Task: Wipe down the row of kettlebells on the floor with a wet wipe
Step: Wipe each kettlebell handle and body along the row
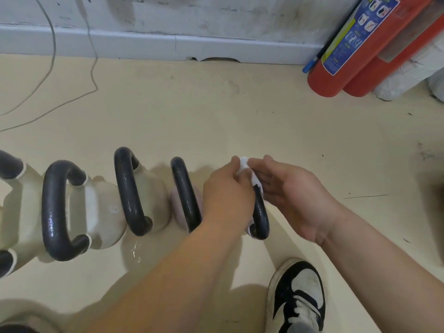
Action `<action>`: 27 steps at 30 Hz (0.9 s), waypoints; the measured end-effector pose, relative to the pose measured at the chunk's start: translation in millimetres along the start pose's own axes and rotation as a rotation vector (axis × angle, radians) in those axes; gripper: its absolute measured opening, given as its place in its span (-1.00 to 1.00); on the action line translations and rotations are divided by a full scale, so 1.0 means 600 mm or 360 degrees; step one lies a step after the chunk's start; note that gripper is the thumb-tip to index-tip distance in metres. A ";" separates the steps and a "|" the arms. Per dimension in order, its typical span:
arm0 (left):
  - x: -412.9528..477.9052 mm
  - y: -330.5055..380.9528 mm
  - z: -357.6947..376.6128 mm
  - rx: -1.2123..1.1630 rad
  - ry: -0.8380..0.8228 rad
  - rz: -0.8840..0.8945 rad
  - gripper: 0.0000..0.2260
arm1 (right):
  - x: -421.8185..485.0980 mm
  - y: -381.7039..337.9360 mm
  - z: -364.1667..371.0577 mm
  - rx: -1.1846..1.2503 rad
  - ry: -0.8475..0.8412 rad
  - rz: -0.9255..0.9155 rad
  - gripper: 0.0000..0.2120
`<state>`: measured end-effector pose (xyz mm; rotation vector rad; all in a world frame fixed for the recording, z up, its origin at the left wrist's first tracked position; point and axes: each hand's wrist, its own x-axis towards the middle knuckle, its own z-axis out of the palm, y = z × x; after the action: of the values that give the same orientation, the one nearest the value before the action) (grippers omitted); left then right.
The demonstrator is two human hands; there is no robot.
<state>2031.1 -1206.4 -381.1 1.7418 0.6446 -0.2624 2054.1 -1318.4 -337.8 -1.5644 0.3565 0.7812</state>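
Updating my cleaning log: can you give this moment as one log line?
phase: handle wipe | left hand: pinches wet wipe on rightmost kettlebell handle | right hand: fingers straight, beside wet wipe

Bright even indoor light, soft shadows on the floor [216,116], glossy glare on handles, wide-angle edge bending, slight blur

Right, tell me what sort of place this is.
Probably a gym or its storage corner: a row of kettlebells on the floor, two red fire extinguishers against the wall, and a loose cable.
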 end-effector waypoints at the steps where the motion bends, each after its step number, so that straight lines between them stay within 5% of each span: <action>1: -0.013 -0.014 0.004 0.0005 0.0016 0.0046 -0.69 | -0.014 0.012 -0.001 0.0038 -0.0017 -0.0034 -0.69; 5: -0.059 -0.068 0.025 -0.0263 0.0012 0.0160 -0.61 | -0.051 0.070 -0.010 0.0004 -0.0036 -0.0174 -0.64; 11: -0.105 -0.104 0.042 -0.0067 0.0091 0.0296 -0.63 | -0.078 0.130 -0.028 -0.0129 -0.0085 -0.0235 -0.63; 22: -0.121 -0.146 0.054 0.0060 0.0116 0.0392 -0.82 | -0.086 0.166 -0.004 -0.0193 0.0235 -0.0252 -0.68; 27: -0.130 -0.161 0.053 -0.0050 -0.0032 0.0438 -0.72 | -0.091 0.185 -0.008 -0.0293 0.0546 -0.0212 -0.77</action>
<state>1919.1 -1244.8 -430.5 1.7716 0.3861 -0.0777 1945.0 -1353.0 -385.2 -1.8807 0.4331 0.4501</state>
